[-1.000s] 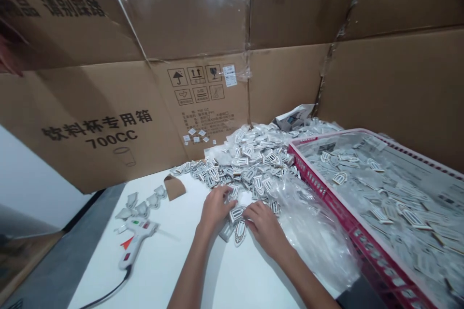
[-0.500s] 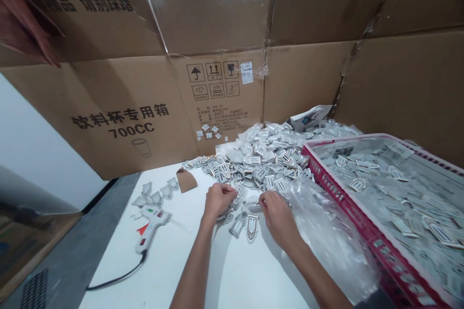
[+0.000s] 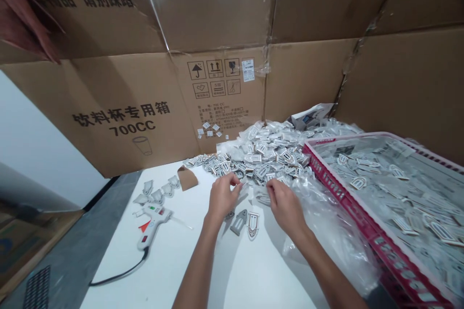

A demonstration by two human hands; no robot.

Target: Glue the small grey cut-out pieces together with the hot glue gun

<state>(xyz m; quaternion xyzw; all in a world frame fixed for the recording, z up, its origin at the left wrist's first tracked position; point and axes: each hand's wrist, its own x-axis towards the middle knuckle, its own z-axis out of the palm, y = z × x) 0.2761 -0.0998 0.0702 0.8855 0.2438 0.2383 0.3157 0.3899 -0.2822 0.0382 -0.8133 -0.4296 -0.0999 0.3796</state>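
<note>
My left hand [image 3: 223, 197] is closed in a pinch on a small arch-shaped piece [image 3: 244, 187], now tilted almost edge-on. Opposite it, my right hand [image 3: 285, 203] has thumb and fingers pressed together; what sits between them is too small to make out. A grey wrapped piece [image 3: 262, 199] lies beside the right fingertips. Below, between both hands, rest a plain grey arch piece [image 3: 239, 222] and a white one with brown patterned trim [image 3: 253, 225]. Another piece is partly hidden under my left hand.
Behind the hands is a heap of similar bagged pieces [image 3: 268, 152]. A pink crate [image 3: 337, 190] with more pieces stands right, beside clear plastic bags [image 3: 326, 231]. Left are a glue gun [image 3: 154, 222], several grey pieces [image 3: 157, 196] and a brown scrap [image 3: 187, 178]. Cardboard [image 3: 217, 19] walls the back.
My left hand has risen slightly and turned the arch piece from face-on to nearly edge-on. My right hand has shifted slightly right and up, its fingers still pressed together.
</note>
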